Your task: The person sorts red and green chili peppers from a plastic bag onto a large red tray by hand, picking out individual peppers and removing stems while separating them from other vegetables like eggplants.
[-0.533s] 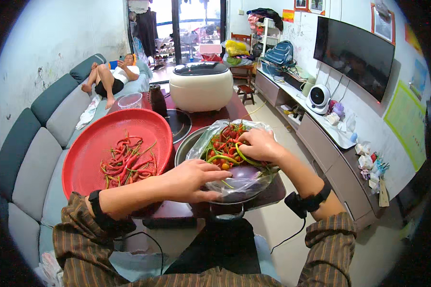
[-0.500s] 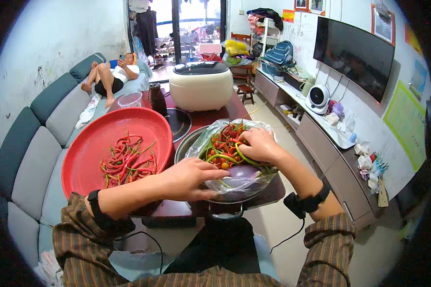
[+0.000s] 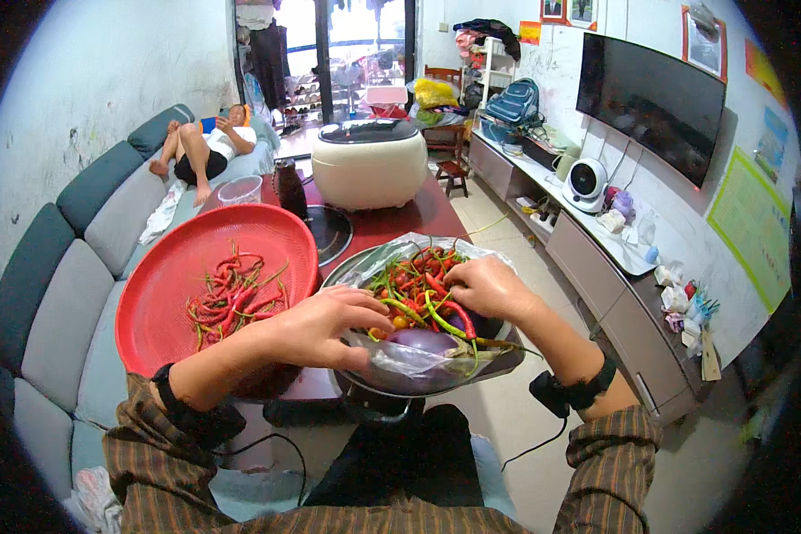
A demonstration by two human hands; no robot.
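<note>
A clear plastic bag [image 3: 392, 354] lies opened in a metal pan [image 3: 365, 380] on the table. Heaped in it are red chili peppers [image 3: 416, 283], a long green chili pepper [image 3: 441, 322], small orange tomatoes and a purple eggplant [image 3: 421, 340]. My right hand [image 3: 488, 287] reaches into the heap from the right with fingers curled down among the chilies; what they grip is hidden. At the bag's left edge is my left hand [image 3: 325, 325], fingers apart, holding nothing. Left of the pan, a red basket [image 3: 165, 276] contains a pile of red chili peppers [image 3: 236, 298].
Behind the pan stand a cream rounded appliance [image 3: 369, 169], a dark bottle [image 3: 288, 189] and a clear plastic tub [image 3: 240, 190]. A person [image 3: 209, 153] reclines on the grey sofa [image 3: 62, 294] at left. A low cabinet [image 3: 596, 285] runs along the right.
My left hand has lifted slightly and moved left off the bag's front. Chilies have shifted forward over the eggplant, exposing its stem. My right hand stays in the heap, slightly lower.
</note>
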